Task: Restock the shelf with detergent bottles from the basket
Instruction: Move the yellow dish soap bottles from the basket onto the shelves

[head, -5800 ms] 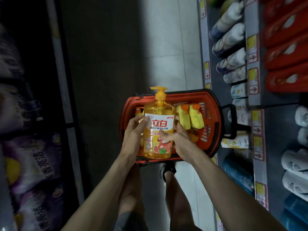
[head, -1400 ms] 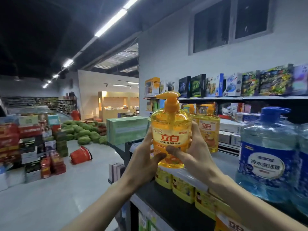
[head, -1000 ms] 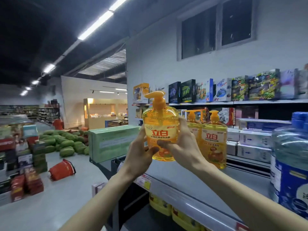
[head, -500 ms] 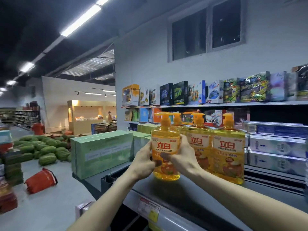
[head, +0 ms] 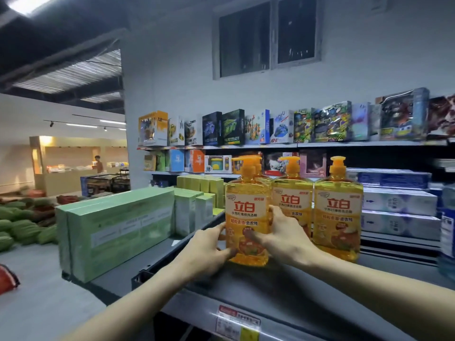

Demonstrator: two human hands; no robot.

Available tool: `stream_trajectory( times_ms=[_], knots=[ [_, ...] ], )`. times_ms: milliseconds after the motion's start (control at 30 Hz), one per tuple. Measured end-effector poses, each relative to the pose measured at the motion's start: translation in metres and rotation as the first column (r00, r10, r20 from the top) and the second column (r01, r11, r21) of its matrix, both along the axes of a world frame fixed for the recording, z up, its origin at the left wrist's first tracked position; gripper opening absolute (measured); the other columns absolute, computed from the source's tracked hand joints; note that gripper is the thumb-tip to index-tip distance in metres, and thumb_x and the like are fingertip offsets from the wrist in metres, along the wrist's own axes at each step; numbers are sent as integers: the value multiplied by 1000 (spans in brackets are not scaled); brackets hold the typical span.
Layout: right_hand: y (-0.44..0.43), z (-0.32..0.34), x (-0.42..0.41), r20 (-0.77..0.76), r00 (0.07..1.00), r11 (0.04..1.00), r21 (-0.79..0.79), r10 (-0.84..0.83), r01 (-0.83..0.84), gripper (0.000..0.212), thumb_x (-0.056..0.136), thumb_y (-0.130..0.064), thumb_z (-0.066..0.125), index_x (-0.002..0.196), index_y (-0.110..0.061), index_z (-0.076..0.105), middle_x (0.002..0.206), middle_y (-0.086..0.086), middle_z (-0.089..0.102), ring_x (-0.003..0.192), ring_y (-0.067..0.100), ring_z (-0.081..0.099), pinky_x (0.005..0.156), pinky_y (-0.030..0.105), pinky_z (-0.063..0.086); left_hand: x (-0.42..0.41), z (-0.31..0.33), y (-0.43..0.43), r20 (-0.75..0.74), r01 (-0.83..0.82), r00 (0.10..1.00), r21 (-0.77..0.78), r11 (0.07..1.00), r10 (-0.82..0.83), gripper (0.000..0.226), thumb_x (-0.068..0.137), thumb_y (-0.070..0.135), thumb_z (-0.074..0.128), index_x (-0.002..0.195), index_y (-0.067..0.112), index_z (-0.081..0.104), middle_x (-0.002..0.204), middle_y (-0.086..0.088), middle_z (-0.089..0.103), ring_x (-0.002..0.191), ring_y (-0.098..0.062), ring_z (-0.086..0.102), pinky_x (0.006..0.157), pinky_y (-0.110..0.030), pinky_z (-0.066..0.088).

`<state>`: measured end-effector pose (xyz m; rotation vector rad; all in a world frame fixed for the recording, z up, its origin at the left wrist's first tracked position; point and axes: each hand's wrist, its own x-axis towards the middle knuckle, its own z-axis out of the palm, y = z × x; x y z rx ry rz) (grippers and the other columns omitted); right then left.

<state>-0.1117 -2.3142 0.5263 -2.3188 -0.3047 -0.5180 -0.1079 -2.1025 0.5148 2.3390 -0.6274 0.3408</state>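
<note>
Two hands clasp one translucent orange-yellow detergent bottle [head: 247,217] with a pump top and a white-and-orange label. It stands upright with its base down on the dark grey metal shelf deck [head: 270,286], a little back from the front edge. The left hand [head: 209,249] curls round the bottle's lower left side, thumb lying on the front near the base. The right hand [head: 283,239] wraps the right side, thumb pressed across the lower label and fingers tucked between this bottle and its neighbour.

Just to the right, two matching bottles [head: 338,212] stand side by side, the nearer one close against the held bottle. Another orange pump top shows behind it. Long pale green cartons [head: 115,230] lie to the left. Stacked blue-and-white packs [head: 398,203] sit right of the row, and a clear blue jug [head: 446,230] is at the right edge. A white-and-yellow price tag [head: 237,318] is fixed to the shelf's front lip. Colourful toy boxes [head: 246,127] line a higher shelf, and green watermelons [head: 19,225] are piled on the floor far left.
</note>
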Motion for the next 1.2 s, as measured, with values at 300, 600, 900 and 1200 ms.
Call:
stream_trajectory(
  times_ms=[300, 600, 900, 1200],
  knots=[
    [1, -3, -36, 179, 961, 714, -644, -209, 275, 48, 100, -69, 41, 94, -26, 61, 91, -8, 71, 77, 15, 68, 78, 39, 60, 12, 2, 17, -33, -19, 999, 182, 983, 26, 30, 102, 44, 65, 124, 25, 69, 101, 5, 78, 87, -9, 74, 88, -37, 62],
    [16, -9, -19, 137, 930, 675, -653, -340, 343, 43, 102, -64, 44, 104, -24, 61, 103, -1, 72, 90, 24, 70, 78, 39, 51, 59, -3, 10, -28, 13, 1000, 217, 976, -7, 16, 103, 32, 66, 108, 22, 76, 105, 3, 79, 91, -17, 74, 89, -40, 62],
    [24, -3, -7, 78, 909, 661, -661, -410, 355, 38, 105, -58, 44, 106, -22, 56, 112, 4, 69, 95, 25, 66, 83, 41, 51, 96, -16, 0, -46, -61, 996, 242, 968, 74, 27, 95, 39, 59, 111, 23, 73, 110, -3, 77, 95, -25, 73, 89, -47, 63],
    [34, -11, -7, 202, 879, 580, -683, -432, 443, 44, 105, -54, 41, 112, -16, 64, 112, 7, 73, 98, 29, 71, 76, 40, 47, 75, -11, -5, 25, -97, 995, 364, 926, 94, 37, 101, 48, 59, 122, 19, 65, 117, -9, 70, 104, -33, 69, 90, -46, 59]
  ],
)
